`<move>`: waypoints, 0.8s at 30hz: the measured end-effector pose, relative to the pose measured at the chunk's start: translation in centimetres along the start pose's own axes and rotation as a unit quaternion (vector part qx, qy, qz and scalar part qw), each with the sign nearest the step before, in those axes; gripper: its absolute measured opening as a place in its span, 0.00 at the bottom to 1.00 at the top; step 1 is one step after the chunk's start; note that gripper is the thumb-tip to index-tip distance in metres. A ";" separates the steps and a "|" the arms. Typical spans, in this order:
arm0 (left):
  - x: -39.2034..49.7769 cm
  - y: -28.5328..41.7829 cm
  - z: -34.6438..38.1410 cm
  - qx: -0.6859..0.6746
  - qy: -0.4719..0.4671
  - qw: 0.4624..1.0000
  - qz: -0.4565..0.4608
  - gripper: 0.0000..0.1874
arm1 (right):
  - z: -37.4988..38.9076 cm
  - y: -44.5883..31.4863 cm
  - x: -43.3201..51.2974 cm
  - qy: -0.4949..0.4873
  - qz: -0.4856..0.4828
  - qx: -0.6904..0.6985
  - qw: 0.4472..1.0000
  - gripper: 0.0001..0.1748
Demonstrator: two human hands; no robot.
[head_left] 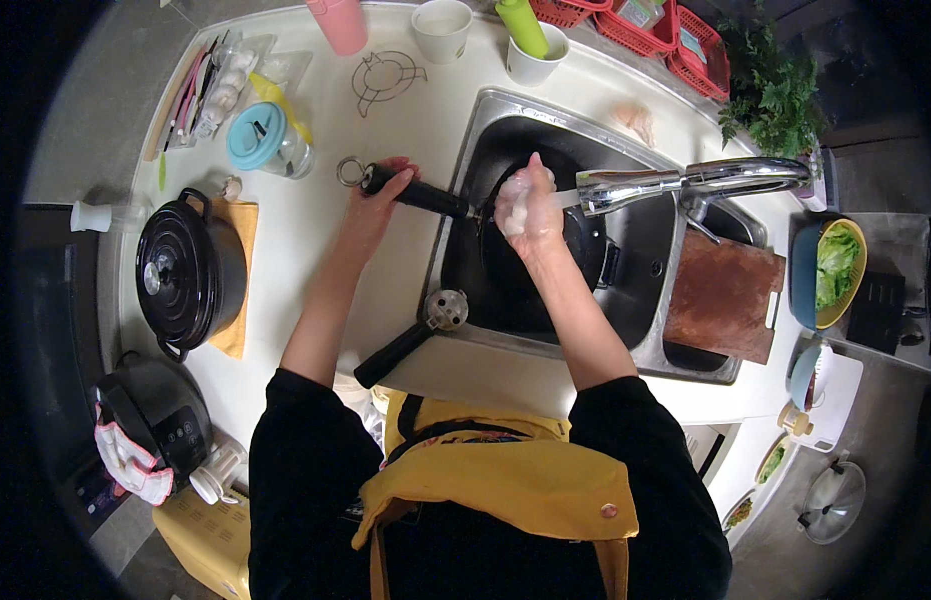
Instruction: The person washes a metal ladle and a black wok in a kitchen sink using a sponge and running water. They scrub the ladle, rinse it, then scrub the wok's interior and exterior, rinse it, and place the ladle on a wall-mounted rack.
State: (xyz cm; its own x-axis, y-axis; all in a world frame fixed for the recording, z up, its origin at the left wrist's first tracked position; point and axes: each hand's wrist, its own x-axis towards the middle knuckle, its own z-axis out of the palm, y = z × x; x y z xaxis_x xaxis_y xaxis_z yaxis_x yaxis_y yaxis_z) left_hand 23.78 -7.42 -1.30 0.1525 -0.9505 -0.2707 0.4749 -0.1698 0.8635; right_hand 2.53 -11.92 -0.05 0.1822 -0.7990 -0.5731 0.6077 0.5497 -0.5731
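My left hand (390, 186) is closed around the black handle (431, 201) of a frying pan, just below the metal ring at the handle's end. The dark pan (503, 259) sits in the stainless steel sink basin (636, 319), its short side handle (609, 264) to the right. My right hand (531, 210) is cupped over the pan, directly before the chrome faucet's spout (623, 193). Water seems to run onto that hand. White, wet-looking matter covers its palm and fingers; whether they grip anything is unclear.
A black-handled tool with a round metal head (444, 309) lies across the sink's front left edge. A brown cutting board (724, 296) covers part of the smaller basin. Left are a black lidded pot (187, 274) and a jar (266, 142); cups (536, 64) stand behind.
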 end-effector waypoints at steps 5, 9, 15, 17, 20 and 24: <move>1.4 -1.8 0.7 -0.157 -0.056 0.986 0.017 0.07 | -2.9 0.1 1.6 -0.040 -0.007 0.015 0.999 0.12; 1.8 -3.2 -0.2 -0.170 -0.068 0.982 0.035 0.02 | -1.0 -1.3 -1.2 -0.136 -0.001 0.092 0.986 0.18; 2.0 -3.3 0.9 -0.179 -0.053 0.981 0.045 0.05 | -1.0 -1.3 -1.5 -0.125 -0.036 -0.026 0.991 0.33; 2.0 -3.1 0.7 -0.180 -0.060 0.981 0.038 0.05 | -0.9 -1.4 -1.3 -0.112 -0.037 -0.056 0.991 0.29; 2.1 -3.2 0.3 -0.178 -0.077 0.980 0.037 0.05 | 0.4 -1.2 -1.7 -0.032 -0.037 -0.060 0.997 0.23; 2.2 -3.2 0.5 -0.168 -0.078 0.982 0.041 0.05 | 0.8 -0.8 -1.8 0.017 -0.076 -0.062 0.995 0.20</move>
State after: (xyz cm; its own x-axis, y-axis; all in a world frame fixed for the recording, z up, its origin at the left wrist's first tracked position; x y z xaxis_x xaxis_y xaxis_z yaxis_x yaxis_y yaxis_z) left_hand 22.18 -9.09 -4.43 0.0798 -0.9901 -0.1153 0.7297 -0.0208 0.6835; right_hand 2.28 -11.09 1.94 0.0672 -0.8677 -0.4925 0.5256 0.4503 -0.7218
